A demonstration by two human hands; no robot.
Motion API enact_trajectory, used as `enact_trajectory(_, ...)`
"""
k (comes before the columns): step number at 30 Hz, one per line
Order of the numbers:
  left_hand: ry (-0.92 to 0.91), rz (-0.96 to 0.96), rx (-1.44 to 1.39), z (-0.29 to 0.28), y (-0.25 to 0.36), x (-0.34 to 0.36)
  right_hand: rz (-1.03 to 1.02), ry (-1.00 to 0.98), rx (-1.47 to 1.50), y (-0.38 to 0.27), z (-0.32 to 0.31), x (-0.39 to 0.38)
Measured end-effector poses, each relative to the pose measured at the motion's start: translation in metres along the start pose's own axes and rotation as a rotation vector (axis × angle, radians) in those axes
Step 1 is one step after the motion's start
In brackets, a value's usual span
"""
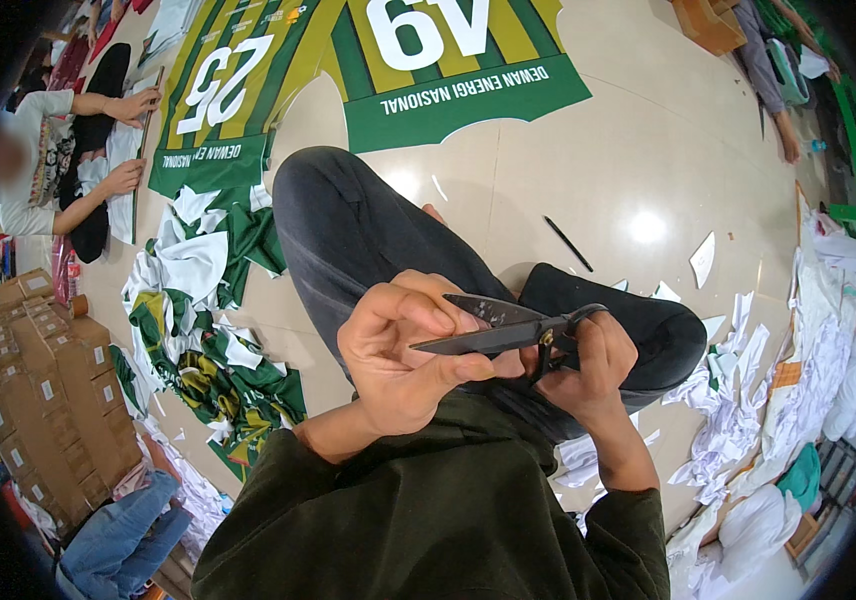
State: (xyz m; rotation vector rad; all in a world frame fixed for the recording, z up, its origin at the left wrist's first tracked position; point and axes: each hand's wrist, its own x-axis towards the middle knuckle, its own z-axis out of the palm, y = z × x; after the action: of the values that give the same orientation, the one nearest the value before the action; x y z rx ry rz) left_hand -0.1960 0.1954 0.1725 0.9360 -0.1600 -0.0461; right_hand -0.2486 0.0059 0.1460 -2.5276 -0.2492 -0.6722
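My right hand (600,372) is closed round the handles of dark metal scissors (493,340), held over my lap. The two blades are parted and point left. My left hand (388,355) is cupped about the blade ends, palm up, with thumb and forefinger apart on either side of the lower blade. The thumb lies close against that blade; whether it touches cannot be made out. Some of the left fingers are hidden behind the blades. Below the scissors are my crossed legs in dark trousers (348,230).
Green and yellow striped jersey panels (448,110) lie on the tiled floor ahead. Fabric scraps (203,265) heap up at left, white offcuts (728,420) at right. A black pen-like stick (568,243) lies ahead. Cardboard boxes (58,390) stand left. Another person's hands (128,178) work far left.
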Motion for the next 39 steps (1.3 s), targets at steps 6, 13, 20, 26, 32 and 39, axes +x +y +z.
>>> enact_trajectory(6, -0.104, 0.013, 0.072, -0.004, 0.006, 0.003, -0.009, -0.042, 0.023, 0.003, -0.001, -0.002)
enact_trajectory(13, -0.129, -0.024, -0.098, -0.001, 0.002, 0.001, -0.024, -0.008, 0.047, 0.0, 0.001, 0.0)
enact_trajectory(20, -0.138, -0.06, -0.111, -0.003, 0.001, 0.002, -0.016, -0.015, 0.075, -0.001, 0.003, 0.001)
enact_trajectory(26, -0.088, -0.129, -0.153, 0.002, 0.004, 0.001, 0.001, -0.006, 0.087, -0.003, 0.006, 0.001)
enact_trajectory(32, -0.031, -0.162, -0.162, 0.008, 0.008, 0.002, -0.039, 0.033, 0.079, -0.001, 0.01, 0.001)
enact_trajectory(39, -0.035, -0.042, 0.016, 0.007, 0.007, 0.004, 0.004, -0.003, 0.037, -0.001, 0.003, 0.0)
